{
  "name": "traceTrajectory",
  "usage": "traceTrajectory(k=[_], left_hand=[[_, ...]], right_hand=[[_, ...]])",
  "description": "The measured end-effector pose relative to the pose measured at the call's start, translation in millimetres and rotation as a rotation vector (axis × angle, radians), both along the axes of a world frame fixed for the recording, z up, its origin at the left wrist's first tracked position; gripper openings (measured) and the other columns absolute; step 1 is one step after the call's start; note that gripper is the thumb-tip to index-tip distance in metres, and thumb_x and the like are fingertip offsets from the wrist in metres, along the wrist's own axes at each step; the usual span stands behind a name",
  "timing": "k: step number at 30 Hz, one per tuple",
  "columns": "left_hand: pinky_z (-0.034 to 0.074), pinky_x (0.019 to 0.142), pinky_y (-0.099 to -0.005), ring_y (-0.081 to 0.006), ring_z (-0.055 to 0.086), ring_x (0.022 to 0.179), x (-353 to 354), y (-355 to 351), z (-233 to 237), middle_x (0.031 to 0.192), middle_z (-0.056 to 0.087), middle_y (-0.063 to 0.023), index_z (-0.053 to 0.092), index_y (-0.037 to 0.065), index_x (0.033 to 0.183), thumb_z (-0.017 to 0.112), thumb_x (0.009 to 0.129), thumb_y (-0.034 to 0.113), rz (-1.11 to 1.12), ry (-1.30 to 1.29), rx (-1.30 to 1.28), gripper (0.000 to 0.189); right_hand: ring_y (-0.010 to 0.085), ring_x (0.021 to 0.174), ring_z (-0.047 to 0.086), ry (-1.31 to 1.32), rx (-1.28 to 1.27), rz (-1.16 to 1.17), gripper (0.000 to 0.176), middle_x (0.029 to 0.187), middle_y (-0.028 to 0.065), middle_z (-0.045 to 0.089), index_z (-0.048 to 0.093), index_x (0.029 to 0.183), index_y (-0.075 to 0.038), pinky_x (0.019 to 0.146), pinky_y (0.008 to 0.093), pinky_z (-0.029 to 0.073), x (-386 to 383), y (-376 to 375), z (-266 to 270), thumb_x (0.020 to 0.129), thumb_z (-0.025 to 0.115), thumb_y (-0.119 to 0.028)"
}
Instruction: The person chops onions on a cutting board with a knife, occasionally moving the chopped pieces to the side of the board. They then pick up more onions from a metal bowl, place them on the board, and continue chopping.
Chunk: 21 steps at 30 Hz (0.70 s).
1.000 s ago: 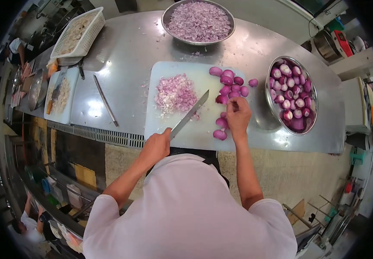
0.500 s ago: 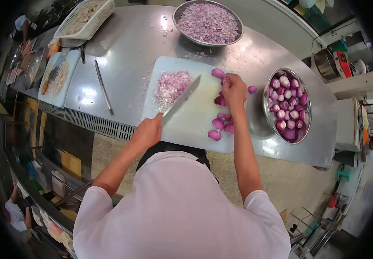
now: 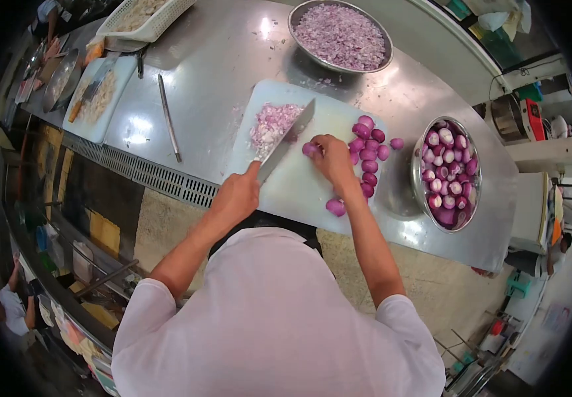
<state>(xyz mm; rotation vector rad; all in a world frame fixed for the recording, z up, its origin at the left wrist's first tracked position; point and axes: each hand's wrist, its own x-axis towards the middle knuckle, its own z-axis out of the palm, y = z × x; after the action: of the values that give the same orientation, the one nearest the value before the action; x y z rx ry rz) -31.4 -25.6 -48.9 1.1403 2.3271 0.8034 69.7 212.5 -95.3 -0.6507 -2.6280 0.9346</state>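
My left hand (image 3: 238, 197) is closed round the handle of a kitchen knife (image 3: 290, 137), its broad blade slanting up and away over the cutting board (image 3: 292, 202). Against the blade's left side lies a pile of chopped red onion (image 3: 271, 124). Between the fingertips of my right hand (image 3: 333, 159) is a peeled red onion (image 3: 310, 149), just right of the blade. Several more peeled onions (image 3: 369, 155) are gathered along the board's right side, and one lies near its front edge.
A steel bowl heaped with chopped onion (image 3: 342, 36) stands behind the board. To the right is a steel bowl (image 3: 416, 182) of whole onions. Leftward lie a metal rod (image 3: 168, 119), a second board (image 3: 124, 83) with a knife and chopped food, and a white basket (image 3: 163, 23).
My right hand has moved left from the onion group, bringing one onion beside the knife. The remaining onions now sit in a tighter cluster. The view has shifted slightly.
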Motion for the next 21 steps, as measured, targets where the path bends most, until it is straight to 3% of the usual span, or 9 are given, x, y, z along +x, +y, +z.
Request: traceTrajectory(k=[4,8,12,14,21], left_hand=[[0.042,0.063,-0.0588,-0.0506,0.059,0.072,3.2,13.6,-28.6,0.068,0.059,-0.0291,0.048,-0.001,0.107,0.055,0.09,0.004,-0.085,0.024,0.0,0.02],[0.044,0.062,-0.0581,-0.0501,0.06,0.067,11.0,14.7,16.0,0.065,0.058,-0.03,0.045,-0.004,0.104,0.052,0.086,-0.002,-0.083,0.009,-0.06,0.02],[0.045,0.063,-0.0585,-0.0508,0.06,0.068,10.8,17.7,-11.3,0.067,0.059,-0.0304,0.045,-0.004,0.104,0.052,0.086,-0.002,-0.139,0.013,-0.031,0.02],[0.044,0.064,-0.0579,-0.0509,0.06,0.072,9.4,19.3,8.1,0.07,0.06,-0.03,0.046,-0.001,0.113,0.054,0.09,0.004,-0.095,-0.031,-0.148,0.025],[0.045,0.064,-0.0571,-0.0513,0.06,0.073,2.2,30.3,3.6,0.073,0.061,-0.0312,0.045,-0.002,0.118,0.053,0.09,0.005,-0.116,-0.007,-0.091,0.03]], right_hand=[[0.0392,0.089,0.061,0.03,0.104,0.002,0.017,0.092,0.0173,0.06,0.065,0.094,-0.002,0.076,0.0485,0.051,-0.3,-20.6,-0.9,0.078,0.06,0.0],[0.0379,0.088,0.06,0.042,0.161,0.004,0.019,0.092,0.0166,0.059,0.063,0.094,-0.001,0.075,0.0484,0.051,-0.7,-20.1,-4.6,0.077,0.057,0.002],[0.0367,0.09,0.059,-0.003,0.181,-0.006,0.024,0.094,0.0154,0.059,0.063,0.097,-0.002,0.075,0.0469,0.051,-0.1,-29.1,-0.9,0.075,0.057,0.004],[0.0365,0.09,0.059,-0.016,0.186,-0.022,0.025,0.095,0.0152,0.059,0.063,0.098,-0.002,0.075,0.0466,0.052,0.9,-24.7,-1.0,0.075,0.057,0.004],[0.0357,0.09,0.059,0.037,0.193,-0.039,0.029,0.096,0.0144,0.059,0.064,0.101,-0.003,0.076,0.0455,0.052,1.5,-26.1,-8.5,0.073,0.057,0.006]])
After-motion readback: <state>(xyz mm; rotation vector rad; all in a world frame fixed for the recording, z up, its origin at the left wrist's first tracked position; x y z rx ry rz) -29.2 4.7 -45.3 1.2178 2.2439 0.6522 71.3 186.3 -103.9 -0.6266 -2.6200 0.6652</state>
